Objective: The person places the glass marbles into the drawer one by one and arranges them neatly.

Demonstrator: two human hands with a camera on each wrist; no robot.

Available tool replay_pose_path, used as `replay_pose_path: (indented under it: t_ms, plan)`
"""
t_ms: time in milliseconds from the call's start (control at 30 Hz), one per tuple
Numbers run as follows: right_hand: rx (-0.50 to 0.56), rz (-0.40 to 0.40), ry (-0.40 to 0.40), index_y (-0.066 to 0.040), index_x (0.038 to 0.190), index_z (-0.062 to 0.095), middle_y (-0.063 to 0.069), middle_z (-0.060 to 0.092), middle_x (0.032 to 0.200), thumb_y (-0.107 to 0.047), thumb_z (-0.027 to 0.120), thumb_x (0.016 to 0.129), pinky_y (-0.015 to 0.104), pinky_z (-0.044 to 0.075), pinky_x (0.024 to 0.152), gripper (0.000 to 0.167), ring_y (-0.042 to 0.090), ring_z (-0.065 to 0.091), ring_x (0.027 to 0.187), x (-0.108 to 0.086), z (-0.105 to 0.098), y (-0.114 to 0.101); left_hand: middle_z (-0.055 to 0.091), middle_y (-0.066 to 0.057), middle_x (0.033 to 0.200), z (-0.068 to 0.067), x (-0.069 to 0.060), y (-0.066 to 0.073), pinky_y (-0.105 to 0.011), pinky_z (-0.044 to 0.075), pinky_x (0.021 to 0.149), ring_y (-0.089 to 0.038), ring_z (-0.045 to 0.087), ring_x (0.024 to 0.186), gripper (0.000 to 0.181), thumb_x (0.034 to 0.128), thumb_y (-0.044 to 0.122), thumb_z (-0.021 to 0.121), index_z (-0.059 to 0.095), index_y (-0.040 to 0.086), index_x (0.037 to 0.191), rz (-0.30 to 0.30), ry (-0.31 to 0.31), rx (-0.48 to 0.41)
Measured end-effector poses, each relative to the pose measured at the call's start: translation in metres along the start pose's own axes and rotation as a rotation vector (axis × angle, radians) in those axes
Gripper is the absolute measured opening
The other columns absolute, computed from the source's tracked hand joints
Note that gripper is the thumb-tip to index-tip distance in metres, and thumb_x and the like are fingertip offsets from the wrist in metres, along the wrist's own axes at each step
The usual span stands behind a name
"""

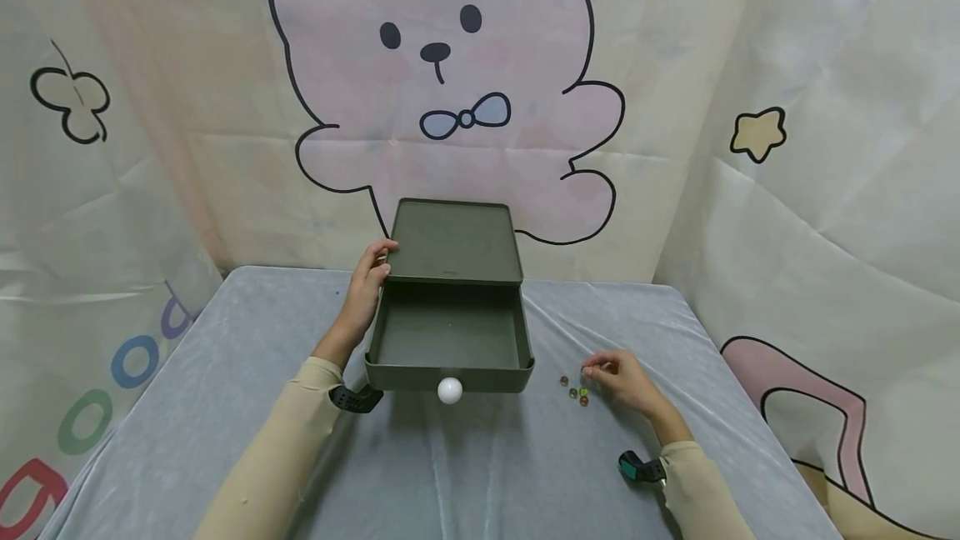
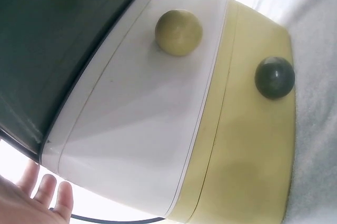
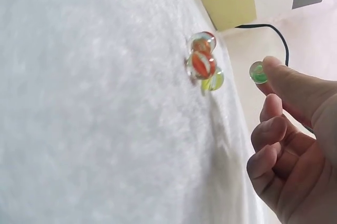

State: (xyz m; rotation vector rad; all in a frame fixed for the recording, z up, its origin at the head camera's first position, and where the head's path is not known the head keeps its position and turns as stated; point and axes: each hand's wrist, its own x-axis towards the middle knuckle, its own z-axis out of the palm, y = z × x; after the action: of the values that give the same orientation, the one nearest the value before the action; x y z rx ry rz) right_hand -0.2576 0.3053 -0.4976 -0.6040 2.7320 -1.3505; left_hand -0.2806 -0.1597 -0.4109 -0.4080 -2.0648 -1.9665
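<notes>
Right hand (image 1: 624, 379) is pinching a clear, green-cored glass marble (image 3: 257, 73) between thumb and fingertip, right of the boxy olive-green, white and yellow chest (image 1: 456, 242); left hand (image 1: 365, 282) is touching the chest's left side, fingers loosely extended. Slick glass is risking a slip if the pinch slackens, scattering the loose orange- and yellow-swirled marbles (image 3: 202, 65). Pale-blue plush cloth (image 1: 637, 323) is lying under the chest, cartoon-bear backdrop (image 1: 465, 173) hanging behind.

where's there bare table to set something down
Bare: left of the left hand; before the drawer, between the sleeves; right of the right hand. Crowded: between drawer and right hand, where loose marbles lie.
</notes>
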Motion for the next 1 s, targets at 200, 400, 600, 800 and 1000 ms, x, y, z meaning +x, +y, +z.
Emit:
replay_pose_path:
  t_ms: [200,400,600,800,1000]
  plan:
    - [-0.008,0.017,-0.006,0.012,0.1,0.071,0.029,0.069,0.09,-0.001,0.065,0.095,0.022,0.043,0.057,0.015,0.001,0.048,0.062,-0.001,-0.004,-0.03,0.027,-0.017,0.16,0.0,0.0,-0.001,-0.057,0.022,0.116,-0.033,0.024,0.148,0.043,0.1035,0.014,0.033,0.041,0.006,0.145,0.013,0.0,0.014]
    - [0.001,0.005,0.03,0.006,0.101,0.073,0.025,0.071,0.092,-0.007,0.067,0.095,0.022,0.044,0.058,0.016,0.012,0.054,0.062,0.003,-0.005,-0.025,0.028,-0.016,0.16,0.0,-0.001,0.001,-0.057,0.022,0.117,-0.032,0.024,0.148,0.043,0.1039,0.013,0.032,0.042,0.007,0.145,0.004,-0.001,0.016]
    - [0.02,-0.016,0.035,0.005,0.104,0.073,0.026,0.07,0.093,-0.009,0.067,0.095,0.023,0.043,0.054,0.017,0.007,0.049,0.056,0.002,-0.008,-0.036,0.028,-0.018,0.16,0.001,-0.001,0.002,-0.056,0.022,0.118,-0.033,0.025,0.149,0.043,0.1038,0.012,0.032,0.042,0.005,0.146,-0.009,0.003,0.014]
    - [0.009,-0.032,0.047,0.005,0.107,0.071,0.017,0.069,0.086,-0.008,0.066,0.096,0.024,0.038,0.05,0.018,0.003,0.041,0.053,0.003,-0.01,-0.05,0.029,-0.017,0.159,0.0,-0.001,0.0,-0.056,0.023,0.117,-0.033,0.025,0.148,0.043,0.1031,0.012,0.032,0.042,0.005,0.145,-0.01,0.005,0.017]
    - [-0.009,-0.048,0.062,-0.002,0.102,0.073,-0.004,0.06,0.069,-0.012,0.067,0.096,0.024,0.036,0.048,0.013,0.002,0.037,0.051,0.007,-0.012,-0.062,0.027,-0.017,0.161,0.0,-0.001,0.0,-0.057,0.022,0.118,-0.033,0.023,0.15,0.044,0.1039,0.014,0.032,0.04,0.006,0.146,-0.005,-0.003,0.027]
